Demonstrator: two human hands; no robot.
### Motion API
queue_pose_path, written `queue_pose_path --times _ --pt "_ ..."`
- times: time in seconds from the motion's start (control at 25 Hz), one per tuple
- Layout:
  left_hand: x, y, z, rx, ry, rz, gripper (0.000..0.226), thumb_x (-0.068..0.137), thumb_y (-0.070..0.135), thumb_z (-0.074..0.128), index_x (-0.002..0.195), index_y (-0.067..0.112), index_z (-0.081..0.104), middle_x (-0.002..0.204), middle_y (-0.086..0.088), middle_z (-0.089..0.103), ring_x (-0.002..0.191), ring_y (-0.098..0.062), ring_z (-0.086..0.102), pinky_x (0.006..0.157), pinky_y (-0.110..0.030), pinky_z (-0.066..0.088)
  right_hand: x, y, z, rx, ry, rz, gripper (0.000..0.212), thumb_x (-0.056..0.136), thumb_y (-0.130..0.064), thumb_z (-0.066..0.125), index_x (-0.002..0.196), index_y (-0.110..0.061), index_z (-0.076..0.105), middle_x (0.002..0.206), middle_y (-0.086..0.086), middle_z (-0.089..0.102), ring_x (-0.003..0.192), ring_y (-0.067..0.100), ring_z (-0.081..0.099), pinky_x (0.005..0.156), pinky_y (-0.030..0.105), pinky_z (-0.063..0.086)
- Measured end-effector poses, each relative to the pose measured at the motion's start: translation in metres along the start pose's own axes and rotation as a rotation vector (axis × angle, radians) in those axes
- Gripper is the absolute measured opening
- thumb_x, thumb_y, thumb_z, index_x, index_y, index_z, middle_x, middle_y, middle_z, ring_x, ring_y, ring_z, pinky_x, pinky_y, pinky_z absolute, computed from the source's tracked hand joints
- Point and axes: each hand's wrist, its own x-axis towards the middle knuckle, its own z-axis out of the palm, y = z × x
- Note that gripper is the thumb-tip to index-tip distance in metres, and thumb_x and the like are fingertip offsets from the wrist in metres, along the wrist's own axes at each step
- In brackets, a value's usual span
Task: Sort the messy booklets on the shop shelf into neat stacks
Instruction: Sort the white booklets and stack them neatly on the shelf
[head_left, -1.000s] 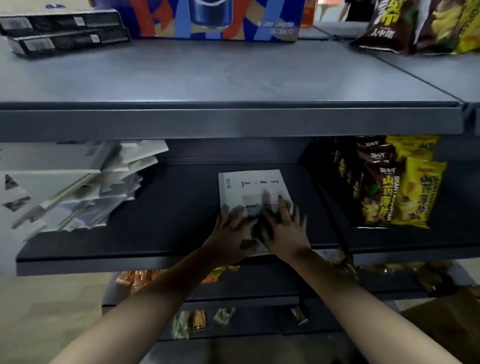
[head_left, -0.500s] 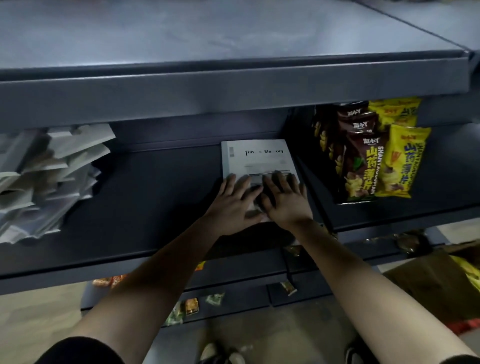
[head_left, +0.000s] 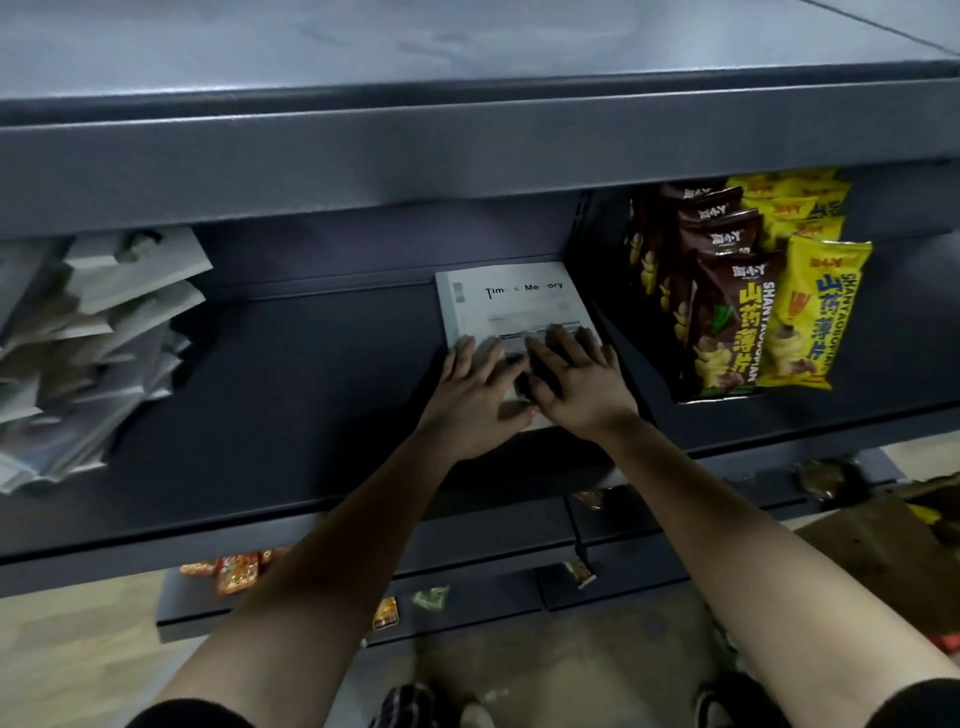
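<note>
Facing dark grey metal shop shelf (head_left: 291, 395). Pressing left grip (head_left: 475, 395), right grip (head_left: 576, 384) flat, fingers straight, clasping nothing, onto white paper booklet stack (head_left: 511, 306) at right end. Judging it light, floppy, slippery; favouring squeezing side edges.

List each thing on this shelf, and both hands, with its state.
white booklets: lying flat, squared, under both hands
messy booklets: jumbled heap, far left
left hand: open, flat on the white booklets
right hand: open, flat on the white booklets
brown snack bags: upright in a row
yellow snack bags: upright
</note>
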Motion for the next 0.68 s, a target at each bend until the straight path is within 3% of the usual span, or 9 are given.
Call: queue_pose_path --times 0.24,0.36,0.52,0.68 --pt "-0.0007 -0.0028 0.0009 -0.013 0.023 -0.005 0.067 0.091 0.060 0.033 0.149 0.033 0.014 0.159 -0.002 -0.001 0.145 -0.028 -0.011 0.118 -0.042 -0.003 0.0013 -0.0017 0.0015 0.008 0.020 0.005 0.074 0.077 -0.062 0.008 0.146 -0.039 0.021 0.157 -0.001 0.017 0.144 0.031 0.009 0.113 0.050 0.012" --pt "-0.0006 -0.0020 0.0010 -0.017 0.001 -0.015 0.067 0.092 0.060 0.032 0.149 0.033 0.012 0.159 -0.002 -0.003 0.145 -0.027 -0.013 0.118 -0.043 -0.004 0.0013 -0.0008 0.0050 0.017 0.070 -0.011 0.068 0.081 -0.058 0.012 0.143 -0.037 0.031 0.154 -0.001 0.027 0.142 0.030 0.017 0.112 0.051 0.018" --pt "-0.0004 -0.0023 0.0001 -0.012 0.008 -0.012 0.067 0.092 0.060 0.033 0.150 0.032 0.012 0.159 -0.003 -0.001 0.145 -0.027 -0.011 0.118 -0.042 -0.005 0.0011 -0.0016 0.0051 0.007 0.136 -0.027 0.059 0.083 -0.052 0.022 0.134 -0.033 0.047 0.143 0.000 0.045 0.134 0.030 0.035 0.101 0.054 0.033" --pt "-0.0003 -0.0038 0.0011 -0.040 0.015 -0.015 0.068 0.091 0.060 0.036 0.149 0.032 0.014 0.159 -0.002 0.001 0.145 -0.026 -0.011 0.118 -0.042 -0.004 -0.0009 -0.0031 0.0021 0.008 0.169 -0.046 0.055 0.084 -0.049 0.027 0.131 -0.031 0.050 0.139 0.000 0.048 0.129 0.030 0.041 0.092 0.054 0.038"
